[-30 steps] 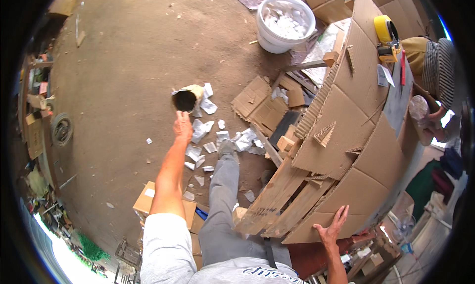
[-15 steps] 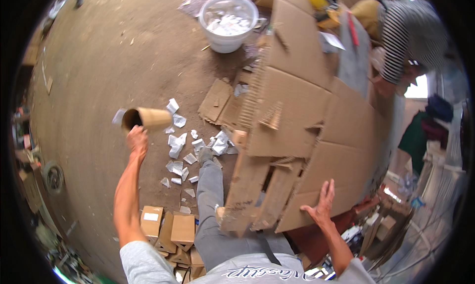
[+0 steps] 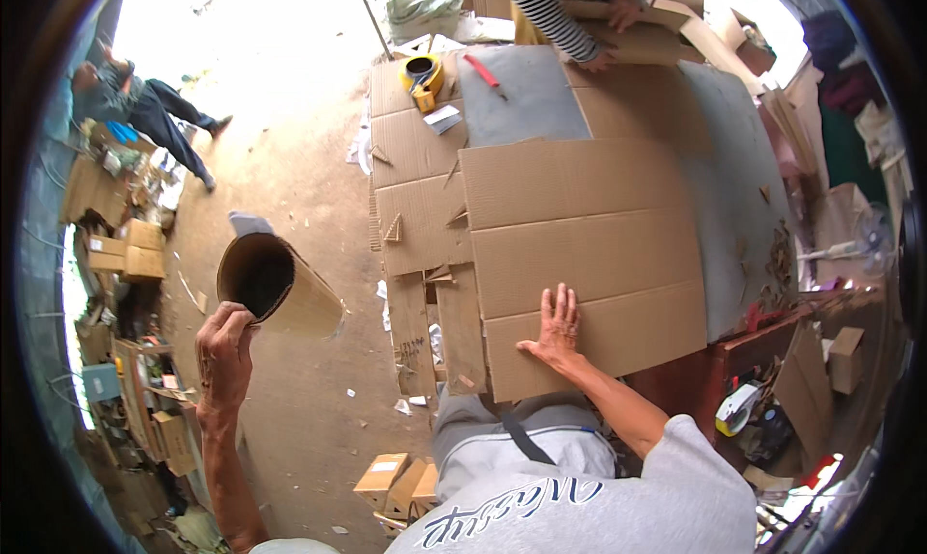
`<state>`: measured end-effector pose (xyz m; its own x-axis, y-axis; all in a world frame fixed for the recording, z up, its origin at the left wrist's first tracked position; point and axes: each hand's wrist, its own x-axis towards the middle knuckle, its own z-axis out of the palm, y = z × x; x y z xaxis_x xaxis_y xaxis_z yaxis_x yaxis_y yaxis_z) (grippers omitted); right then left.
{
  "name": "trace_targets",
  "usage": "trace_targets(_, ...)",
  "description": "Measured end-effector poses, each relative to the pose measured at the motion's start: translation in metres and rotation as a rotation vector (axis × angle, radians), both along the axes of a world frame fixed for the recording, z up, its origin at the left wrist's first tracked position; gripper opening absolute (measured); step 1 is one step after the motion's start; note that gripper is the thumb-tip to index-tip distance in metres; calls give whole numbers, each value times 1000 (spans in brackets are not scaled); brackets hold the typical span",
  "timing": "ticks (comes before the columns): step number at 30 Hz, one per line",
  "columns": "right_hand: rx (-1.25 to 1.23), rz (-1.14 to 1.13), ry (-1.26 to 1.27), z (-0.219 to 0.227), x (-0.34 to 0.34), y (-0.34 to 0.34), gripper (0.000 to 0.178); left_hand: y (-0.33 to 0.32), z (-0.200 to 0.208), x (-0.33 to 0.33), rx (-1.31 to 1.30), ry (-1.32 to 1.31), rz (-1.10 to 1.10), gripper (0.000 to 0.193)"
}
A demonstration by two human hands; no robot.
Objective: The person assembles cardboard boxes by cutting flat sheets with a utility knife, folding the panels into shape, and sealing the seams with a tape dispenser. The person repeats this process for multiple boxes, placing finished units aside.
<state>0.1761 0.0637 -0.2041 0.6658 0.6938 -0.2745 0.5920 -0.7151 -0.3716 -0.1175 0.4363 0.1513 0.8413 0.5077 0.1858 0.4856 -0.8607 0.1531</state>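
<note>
My left hand (image 3: 226,351) grips the rim of a brown cardboard tube (image 3: 317,291), its fingers pinched over the edge. The tube hangs out to the left of the table, tilted, its dark round opening toward me. A pale paper flap (image 3: 251,223) sticks out at the rim's far side. On the right, my right hand (image 3: 556,330) lies flat with fingers spread on a creased cardboard sheet (image 3: 589,250). That sheet rests over other cardboard pieces on the table (image 3: 739,235), near its front edge.
A yellow tape dispenser (image 3: 421,79) and a red-handled tool (image 3: 485,75) lie at the table's far end. There a co-worker in a striped sleeve (image 3: 550,12) handles curved cardboard. Another person (image 3: 164,120) is at the far left. Small boxes (image 3: 386,472) stand on the floor by my legs.
My view has swung up and right. The tube's opening has turned more toward me, still in my left hand. My right hand stays on the cardboard, and the co-worker's curved cardboard now shows.
</note>
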Motion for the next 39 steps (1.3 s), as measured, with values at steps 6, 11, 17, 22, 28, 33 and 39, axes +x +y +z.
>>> trace_targets(6,90,180,153,3,27,-35,119,-112,40,101,99,85,-246,14)
trace_targets(11,211,324,227,-11,55,-62,93,-177,-23,195,40,52,-504,14)
trace_targets(17,600,-196,751,2,133,-57,54,-247,-86,271,94,189,-700,8)
trace_targets(22,965,-355,574,68,188,-62,29,-289,-127,299,52,104,-780,7)
trace_targets(28,700,-430,189,87,201,-56,10,-297,-154,302,-134,129,-794,22)
trace_targets(33,924,-998,195,47,201,-147,14,-238,-199,257,-781,-58,-318,68)
trace_targets(39,1032,-1736,300,16,159,-328,13,-113,-281,172,-419,-11,2,106)
